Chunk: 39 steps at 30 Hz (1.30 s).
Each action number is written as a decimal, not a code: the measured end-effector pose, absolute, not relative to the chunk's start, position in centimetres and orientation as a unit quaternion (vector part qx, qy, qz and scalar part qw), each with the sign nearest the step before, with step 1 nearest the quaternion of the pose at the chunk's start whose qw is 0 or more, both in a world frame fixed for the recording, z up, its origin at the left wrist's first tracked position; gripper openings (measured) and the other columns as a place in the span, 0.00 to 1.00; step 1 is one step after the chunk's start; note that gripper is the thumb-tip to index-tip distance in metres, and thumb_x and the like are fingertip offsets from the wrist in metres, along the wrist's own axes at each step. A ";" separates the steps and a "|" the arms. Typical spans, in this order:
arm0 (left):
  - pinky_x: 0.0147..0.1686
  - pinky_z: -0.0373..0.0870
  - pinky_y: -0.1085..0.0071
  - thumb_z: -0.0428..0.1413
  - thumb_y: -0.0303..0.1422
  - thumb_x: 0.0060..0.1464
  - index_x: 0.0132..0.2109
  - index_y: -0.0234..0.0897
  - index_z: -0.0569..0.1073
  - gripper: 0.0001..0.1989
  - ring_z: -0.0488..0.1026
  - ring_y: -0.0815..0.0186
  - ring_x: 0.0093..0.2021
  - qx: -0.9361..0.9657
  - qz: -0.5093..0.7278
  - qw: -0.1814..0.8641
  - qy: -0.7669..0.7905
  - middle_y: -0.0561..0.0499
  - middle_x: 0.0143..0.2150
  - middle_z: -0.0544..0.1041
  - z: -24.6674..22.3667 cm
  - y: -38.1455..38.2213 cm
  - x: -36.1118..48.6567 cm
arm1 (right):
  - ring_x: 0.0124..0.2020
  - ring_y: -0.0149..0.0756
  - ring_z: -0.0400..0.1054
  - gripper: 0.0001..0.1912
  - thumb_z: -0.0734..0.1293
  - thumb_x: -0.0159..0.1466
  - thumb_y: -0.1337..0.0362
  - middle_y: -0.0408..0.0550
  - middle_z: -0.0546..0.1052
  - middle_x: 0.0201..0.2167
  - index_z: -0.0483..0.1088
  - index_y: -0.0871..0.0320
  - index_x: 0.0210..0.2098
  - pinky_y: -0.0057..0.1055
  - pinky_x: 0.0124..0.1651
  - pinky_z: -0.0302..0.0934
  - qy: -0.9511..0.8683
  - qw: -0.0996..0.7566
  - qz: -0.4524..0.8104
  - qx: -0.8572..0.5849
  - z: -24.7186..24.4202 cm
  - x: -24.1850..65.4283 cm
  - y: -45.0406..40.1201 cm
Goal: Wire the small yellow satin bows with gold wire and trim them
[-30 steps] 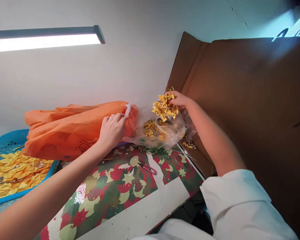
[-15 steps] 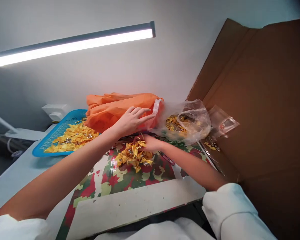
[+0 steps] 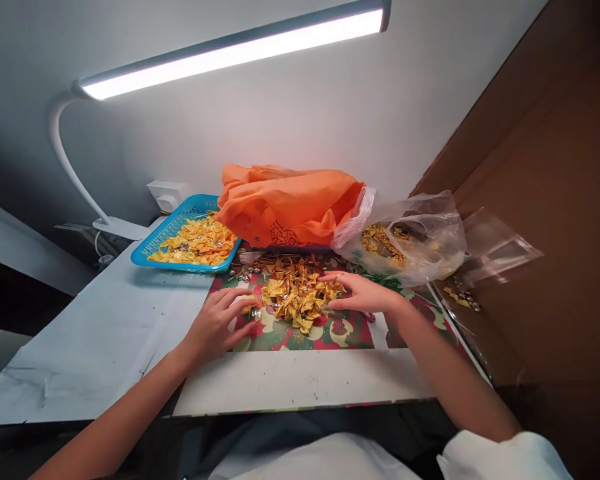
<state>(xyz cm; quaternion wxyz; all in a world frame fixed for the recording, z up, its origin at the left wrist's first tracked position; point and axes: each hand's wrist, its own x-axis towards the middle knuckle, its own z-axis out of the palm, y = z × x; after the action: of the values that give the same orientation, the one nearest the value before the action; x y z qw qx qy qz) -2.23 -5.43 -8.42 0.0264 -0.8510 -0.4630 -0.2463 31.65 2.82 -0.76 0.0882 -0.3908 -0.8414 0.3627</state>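
Note:
A heap of small yellow ribbon bows (image 3: 300,293) lies on the camouflage-patterned sheet (image 3: 345,333) in front of me. On its left side is my left hand (image 3: 223,325), fingers spread, with the fingertips close to a few stray bows and small metal bells. My right hand (image 3: 363,292) reaches in from the other side, fingers apart and touching the heap's right edge. Neither hand holds anything that I can see. Partly under my right hand, the pink handle of a small tool (image 3: 369,317) shows; the rest of it is hidden.
A blue plastic basket (image 3: 145,252) of yellow bows stands back left, beside an orange cloth bag (image 3: 300,200). A clear plastic bag (image 3: 430,233) with more yellow pieces lies right of it. A cardboard sheet (image 3: 555,167) walls the right side. A lamp (image 3: 240,53) hangs above.
My left hand has come down from the orange bag to the heap's left side. My right hand has drawn back to its right edge. The heap is larger, and the view has shifted left.

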 end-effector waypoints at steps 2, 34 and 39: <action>0.50 0.68 0.58 0.57 0.37 0.57 0.48 0.40 0.74 0.13 0.72 0.54 0.51 -0.856 -0.235 0.022 -0.461 0.43 0.51 0.77 -8.8 -6.0 -2.3 | 0.62 0.48 0.63 0.24 0.70 0.59 0.58 0.52 0.69 0.60 0.70 0.53 0.55 0.45 0.62 0.59 -0.838 0.089 0.362 -0.399 -0.8 32.3 2.3; 0.47 0.66 0.56 0.57 0.39 0.54 0.39 0.38 0.78 0.10 0.71 0.56 0.43 -0.777 -0.344 -0.218 -0.480 0.44 0.42 0.78 -10.2 -3.6 5.7 | 0.44 0.42 0.67 0.18 0.77 0.52 0.59 0.47 0.75 0.39 0.73 0.56 0.40 0.37 0.48 0.59 -0.909 0.173 0.182 -0.333 -7.8 27.8 -0.8; 0.35 0.70 0.65 0.55 0.45 0.56 0.34 0.37 0.77 0.15 0.73 0.61 0.33 -0.670 -0.410 -0.376 -0.491 0.48 0.33 0.79 -10.0 -2.4 4.5 | 0.48 0.43 0.67 0.24 0.78 0.52 0.58 0.49 0.74 0.45 0.72 0.56 0.46 0.38 0.51 0.58 -0.882 0.199 0.220 -0.367 -9.2 27.3 0.8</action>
<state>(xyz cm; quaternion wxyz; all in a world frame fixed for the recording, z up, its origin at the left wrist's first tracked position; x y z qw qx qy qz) 4.49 -2.35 -9.97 -0.3757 -0.6702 -0.4911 -0.4104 27.26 0.76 -9.22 0.1986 -0.3672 -0.8815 0.2205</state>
